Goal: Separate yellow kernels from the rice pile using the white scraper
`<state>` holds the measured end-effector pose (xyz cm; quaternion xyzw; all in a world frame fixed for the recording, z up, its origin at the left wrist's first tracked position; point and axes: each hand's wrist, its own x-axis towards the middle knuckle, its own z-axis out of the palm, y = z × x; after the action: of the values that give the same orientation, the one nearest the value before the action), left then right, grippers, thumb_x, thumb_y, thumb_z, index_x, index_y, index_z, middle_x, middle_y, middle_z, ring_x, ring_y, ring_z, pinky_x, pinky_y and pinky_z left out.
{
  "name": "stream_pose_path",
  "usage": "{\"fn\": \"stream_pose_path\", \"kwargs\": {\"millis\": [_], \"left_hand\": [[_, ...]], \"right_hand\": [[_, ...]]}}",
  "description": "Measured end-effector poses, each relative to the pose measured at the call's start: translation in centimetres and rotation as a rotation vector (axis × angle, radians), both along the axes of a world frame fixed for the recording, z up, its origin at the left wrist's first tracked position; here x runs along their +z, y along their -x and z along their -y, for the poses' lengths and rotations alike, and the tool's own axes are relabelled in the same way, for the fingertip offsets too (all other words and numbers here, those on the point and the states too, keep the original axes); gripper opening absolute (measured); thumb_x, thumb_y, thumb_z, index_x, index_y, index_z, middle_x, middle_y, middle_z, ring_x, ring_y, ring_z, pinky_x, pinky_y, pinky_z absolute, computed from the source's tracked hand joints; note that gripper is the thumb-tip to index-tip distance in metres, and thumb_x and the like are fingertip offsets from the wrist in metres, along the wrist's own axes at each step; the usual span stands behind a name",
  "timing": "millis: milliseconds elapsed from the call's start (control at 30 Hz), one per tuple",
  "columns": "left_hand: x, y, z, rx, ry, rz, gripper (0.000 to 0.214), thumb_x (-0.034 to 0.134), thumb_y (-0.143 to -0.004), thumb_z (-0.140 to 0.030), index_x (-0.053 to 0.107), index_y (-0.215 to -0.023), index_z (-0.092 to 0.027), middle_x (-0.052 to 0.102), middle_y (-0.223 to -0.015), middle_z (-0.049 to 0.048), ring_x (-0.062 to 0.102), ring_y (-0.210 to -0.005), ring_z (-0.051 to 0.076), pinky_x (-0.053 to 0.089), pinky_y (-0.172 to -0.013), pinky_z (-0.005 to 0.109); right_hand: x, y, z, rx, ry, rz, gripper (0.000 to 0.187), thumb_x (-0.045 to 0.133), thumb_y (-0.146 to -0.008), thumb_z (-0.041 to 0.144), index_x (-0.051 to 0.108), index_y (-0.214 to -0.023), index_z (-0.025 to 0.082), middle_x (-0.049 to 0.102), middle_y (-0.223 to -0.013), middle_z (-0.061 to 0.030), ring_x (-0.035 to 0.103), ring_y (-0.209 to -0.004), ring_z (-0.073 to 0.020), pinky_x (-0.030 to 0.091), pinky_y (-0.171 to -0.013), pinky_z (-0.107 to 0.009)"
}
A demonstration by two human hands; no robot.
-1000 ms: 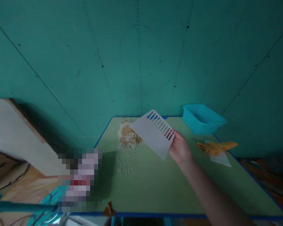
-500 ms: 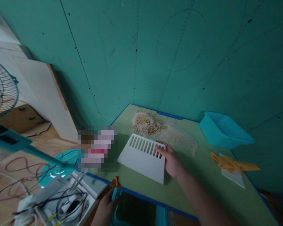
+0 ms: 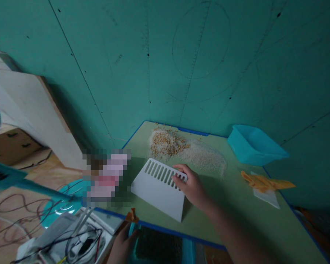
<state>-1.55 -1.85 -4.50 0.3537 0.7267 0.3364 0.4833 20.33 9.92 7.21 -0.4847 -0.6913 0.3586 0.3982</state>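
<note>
My right hand (image 3: 192, 187) grips the slotted edge of a white slotted plastic plate (image 3: 159, 196), thumb on top and the fingers partly hidden behind. The plate is tilted over the pale green table (image 3: 209, 227), its solid edge toward me. Beyond it lies a heap of white grains (image 3: 206, 156) mixed at the left with round yellow beans (image 3: 167, 143). Below the table's near edge, my left hand (image 3: 122, 244) is closed on the left rim of a blue bin (image 3: 189, 251). Dark contents fill the bin; I cannot make out what they are.
A blue basin (image 3: 255, 146) stands at the right back by the green wall. Near it lie an orange cloth (image 3: 264, 182) and a white sheet. A pixelated pink item is at the left. A box of cables (image 3: 79, 238) and a fan pole (image 3: 46, 189) stand left.
The white plate and my right hand have moved slightly toward the near edge and the bin. My left hand stays at the bin's rim. The view has shifted a little to the right.
</note>
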Motion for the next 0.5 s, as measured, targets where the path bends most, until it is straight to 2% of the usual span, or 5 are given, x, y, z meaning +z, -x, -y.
{"fn": "stream_pose_path", "kwargs": {"millis": [133,333,500], "left_hand": [[-0.9,0.3,0.0,0.006,-0.049,-0.004,0.020,0.052,-0.061,-0.035,0.063,-0.074,-0.024,0.075,-0.085,0.0049,0.054,-0.111,0.030,0.047,-0.087,0.033],[-0.8,0.5,-0.3,-0.003,-0.073,-0.068,0.029,0.053,-0.060,-0.035,0.067,-0.081,-0.021,0.070,-0.107,0.0063,0.052,-0.114,0.030,0.047,-0.086,0.035],[-0.7,0.5,-0.2,0.022,-0.063,-0.113,0.024,0.056,-0.060,-0.037,0.065,-0.075,-0.021,0.074,-0.085,0.0060,0.060,-0.100,0.032,0.043,-0.091,0.040]], "right_hand": [[0.7,-1.5,-1.0,-0.087,-0.066,0.083,0.024,0.053,-0.074,0.025,0.053,-0.098,0.021,0.061,-0.081,-0.0027,0.057,-0.068,-0.0128,0.043,-0.061,-0.024],[1.6,-3.3,-2.1,-0.168,-0.059,0.178,0.025,0.051,-0.074,0.025,0.054,-0.098,0.020,0.055,-0.066,0.0015,0.052,-0.056,-0.0110,0.039,-0.054,-0.022],[1.8,-4.3,-2.6,-0.192,-0.046,0.237,0.023,0.050,-0.074,0.026,0.056,-0.095,0.020,0.048,-0.058,0.0040,0.048,-0.054,-0.0107,0.036,-0.054,-0.022]]}}
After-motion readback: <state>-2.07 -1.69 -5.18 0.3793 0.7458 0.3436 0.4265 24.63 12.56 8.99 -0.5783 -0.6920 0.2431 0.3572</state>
